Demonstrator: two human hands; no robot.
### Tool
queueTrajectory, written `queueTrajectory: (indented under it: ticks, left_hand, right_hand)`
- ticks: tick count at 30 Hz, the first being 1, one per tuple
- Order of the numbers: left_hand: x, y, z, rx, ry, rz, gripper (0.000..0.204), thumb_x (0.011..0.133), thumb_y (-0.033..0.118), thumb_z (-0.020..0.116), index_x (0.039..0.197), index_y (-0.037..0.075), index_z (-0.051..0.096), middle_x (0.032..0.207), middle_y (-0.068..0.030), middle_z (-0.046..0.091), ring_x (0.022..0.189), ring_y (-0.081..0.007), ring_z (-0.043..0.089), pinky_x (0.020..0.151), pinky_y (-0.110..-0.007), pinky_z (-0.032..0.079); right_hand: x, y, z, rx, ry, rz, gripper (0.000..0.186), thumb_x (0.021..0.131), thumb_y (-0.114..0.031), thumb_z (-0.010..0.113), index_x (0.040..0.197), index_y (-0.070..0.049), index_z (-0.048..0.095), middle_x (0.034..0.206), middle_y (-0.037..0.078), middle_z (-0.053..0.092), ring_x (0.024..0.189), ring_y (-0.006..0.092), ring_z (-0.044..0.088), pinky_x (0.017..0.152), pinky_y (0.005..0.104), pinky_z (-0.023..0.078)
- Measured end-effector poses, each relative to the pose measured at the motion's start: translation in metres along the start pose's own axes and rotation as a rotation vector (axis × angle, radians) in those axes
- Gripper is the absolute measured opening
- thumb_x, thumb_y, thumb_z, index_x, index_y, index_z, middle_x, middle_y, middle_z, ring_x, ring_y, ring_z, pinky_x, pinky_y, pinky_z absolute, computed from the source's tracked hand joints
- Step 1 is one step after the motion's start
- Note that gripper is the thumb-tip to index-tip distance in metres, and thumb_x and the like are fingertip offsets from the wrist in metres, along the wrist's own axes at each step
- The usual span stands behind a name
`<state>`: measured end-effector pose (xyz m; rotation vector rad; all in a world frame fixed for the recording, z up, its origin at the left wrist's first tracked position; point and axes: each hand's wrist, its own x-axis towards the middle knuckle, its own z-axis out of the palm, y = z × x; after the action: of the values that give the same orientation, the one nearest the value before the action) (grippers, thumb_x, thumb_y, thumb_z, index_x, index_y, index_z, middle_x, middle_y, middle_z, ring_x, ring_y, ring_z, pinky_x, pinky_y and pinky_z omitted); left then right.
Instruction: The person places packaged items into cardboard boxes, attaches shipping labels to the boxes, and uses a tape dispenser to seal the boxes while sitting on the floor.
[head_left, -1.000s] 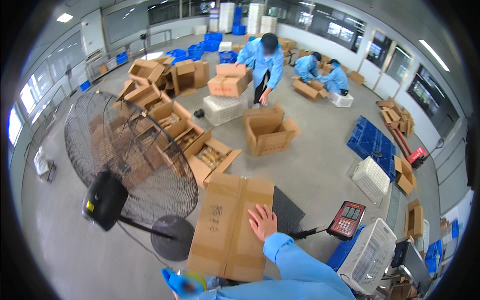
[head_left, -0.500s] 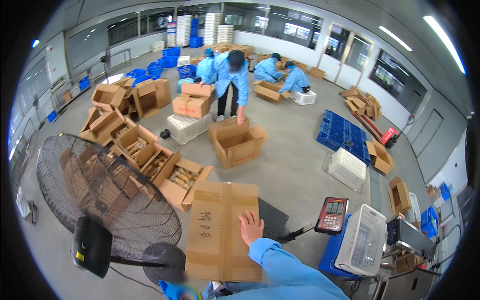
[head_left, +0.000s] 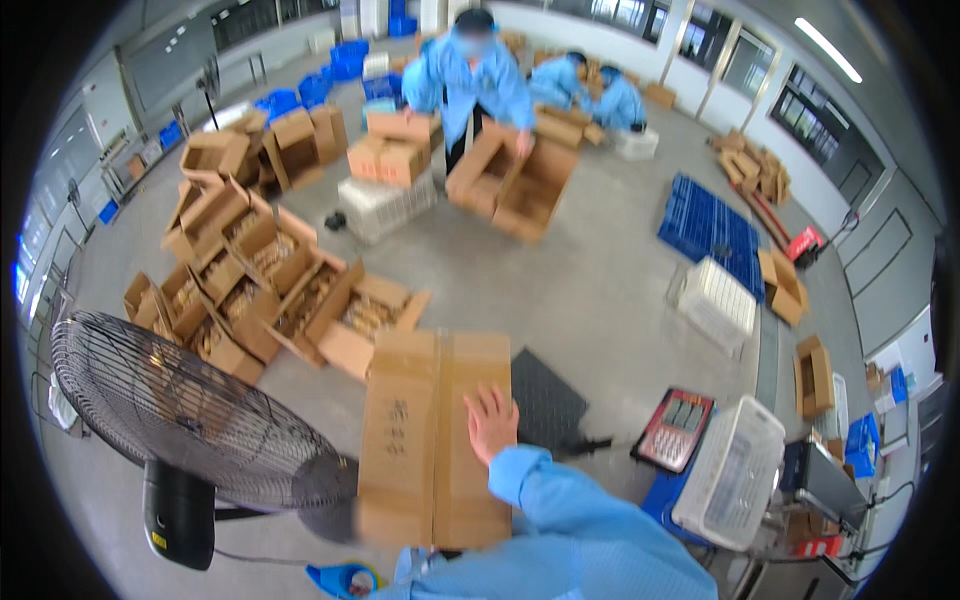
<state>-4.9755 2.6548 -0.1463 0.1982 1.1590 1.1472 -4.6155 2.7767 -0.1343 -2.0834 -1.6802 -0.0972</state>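
A taped cardboard carton [head_left: 400, 470] with dark handwriting on it lies right in front of me, tape running along its middle seam. My right hand [head_left: 490, 420] rests on its top, right of the tape, with the fingers stretched out and somewhat spread. It grips nothing. My left hand does not show. By the carton's near left corner is a blue object with a yellow ring [head_left: 345, 580], partly cut off by the lower edge; its kind is unclear. Past the carton's right side, a black ribbed scale platform [head_left: 545, 395] shows, with a red-framed scale display [head_left: 678, 430] nearby.
A black standing fan [head_left: 200, 410] is close on the left. Open cartons of packed goods [head_left: 260, 250] stand beyond it. A co-worker [head_left: 475, 85] holds an open carton [head_left: 535, 190]. To the right are a white crate [head_left: 730, 480] and a blue pallet [head_left: 710, 235].
My view has tilted and shifted. The co-worker has lifted the open carton off the floor and tipped it. My right hand still lies on the taped carton.
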Motion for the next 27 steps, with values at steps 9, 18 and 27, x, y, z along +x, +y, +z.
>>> queueTrajectory:
  ticks: [9, 18, 27]
  left_hand:
    - [-0.013, 0.011, -0.015, 0.121, 0.115, 0.139, 0.036, 0.083, 0.036, 0.049, 0.106, 0.010, 0.055, 0.096, -0.0096, 0.057, 0.084, -0.0238, 0.054, 0.075, -0.039, 0.045]
    - [-0.003, 0.005, -0.014, 0.222, 0.091, 0.162, 0.036, 0.082, 0.033, 0.051, 0.108, 0.009, 0.054, 0.097, -0.0103, 0.057, 0.084, -0.0238, 0.055, 0.075, -0.038, 0.045]
    - [0.005, -0.016, 0.034, 0.374, 0.074, 0.260, 0.037, 0.080, 0.030, 0.053, 0.110, 0.009, 0.054, 0.098, -0.0111, 0.057, 0.084, -0.0238, 0.055, 0.075, -0.038, 0.046]
  right_hand:
    - [0.019, -0.012, 0.010, 0.063, -0.084, -0.056, 0.034, 0.089, -0.033, 0.048, 0.119, -0.018, 0.054, 0.135, 0.004, 0.041, 0.131, 0.0238, 0.028, 0.098, 0.0616, 0.024]
    - [0.025, 0.014, 0.009, 0.071, -0.001, -0.071, 0.029, 0.087, -0.030, 0.051, 0.113, -0.016, 0.057, 0.128, 0.004, 0.048, 0.126, 0.0233, 0.036, 0.096, 0.0590, 0.028]
    - [0.017, 0.050, 0.005, 0.234, 0.037, -0.150, 0.024, 0.084, -0.022, 0.056, 0.106, -0.013, 0.059, 0.122, 0.006, 0.051, 0.121, 0.0253, 0.042, 0.096, 0.0561, 0.030]
